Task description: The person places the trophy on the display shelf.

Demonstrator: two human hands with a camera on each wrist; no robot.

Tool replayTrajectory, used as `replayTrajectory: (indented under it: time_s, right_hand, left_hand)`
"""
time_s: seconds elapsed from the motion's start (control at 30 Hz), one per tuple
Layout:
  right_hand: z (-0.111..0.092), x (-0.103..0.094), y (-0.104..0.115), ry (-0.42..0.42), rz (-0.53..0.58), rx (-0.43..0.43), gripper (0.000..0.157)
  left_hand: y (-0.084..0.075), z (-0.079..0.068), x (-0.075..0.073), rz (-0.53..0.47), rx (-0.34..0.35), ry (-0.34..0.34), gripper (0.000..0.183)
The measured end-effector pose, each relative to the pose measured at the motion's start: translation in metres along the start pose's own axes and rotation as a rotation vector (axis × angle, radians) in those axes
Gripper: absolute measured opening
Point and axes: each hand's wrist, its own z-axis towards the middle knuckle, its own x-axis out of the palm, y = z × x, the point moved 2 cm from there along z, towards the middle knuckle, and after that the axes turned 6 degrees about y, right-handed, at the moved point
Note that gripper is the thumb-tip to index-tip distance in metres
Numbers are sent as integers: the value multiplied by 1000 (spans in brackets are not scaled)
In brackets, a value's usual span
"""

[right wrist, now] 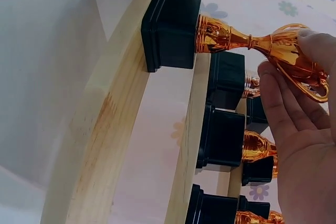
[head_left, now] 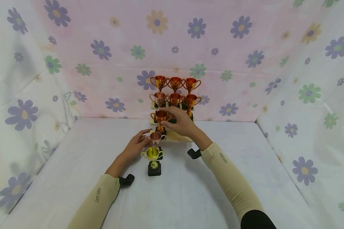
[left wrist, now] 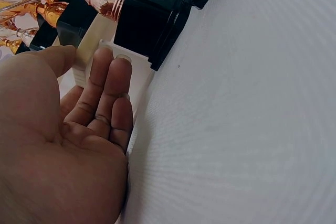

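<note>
My right hand (head_left: 180, 121) pinches the bowl of an orange-gold trophy cup (right wrist: 286, 48) between thumb and fingers. The cup's black base sits over the lowest board of a stepped wooden stand (right wrist: 97, 124), at its left end. My left hand (head_left: 135, 144) is low at that same end, with the board's end between thumb and fingers. Right by it, a rose-gold trophy cup (head_left: 155, 136) stands on the white table in front of the stand. A yellow-gold trophy cup (head_left: 153, 154) with a black base stands nearest to me.
Several trophy cups stand in rows on the upper steps, among them a rose-gold cup (head_left: 159, 98) and an orange-gold cup (head_left: 191, 100). My right hand partly hides the middle row. A flowered cloth (head_left: 172, 54) hangs behind the white table (head_left: 232, 178) and along both sides.
</note>
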Motion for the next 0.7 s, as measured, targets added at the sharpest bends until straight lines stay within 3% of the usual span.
replayTrajectory:
  time_s: [0.7]
  right_hand:
    - [5, 8, -5, -10, 58, -7, 56]
  left_hand:
    - [3, 2, -1, 7, -15, -2, 51]
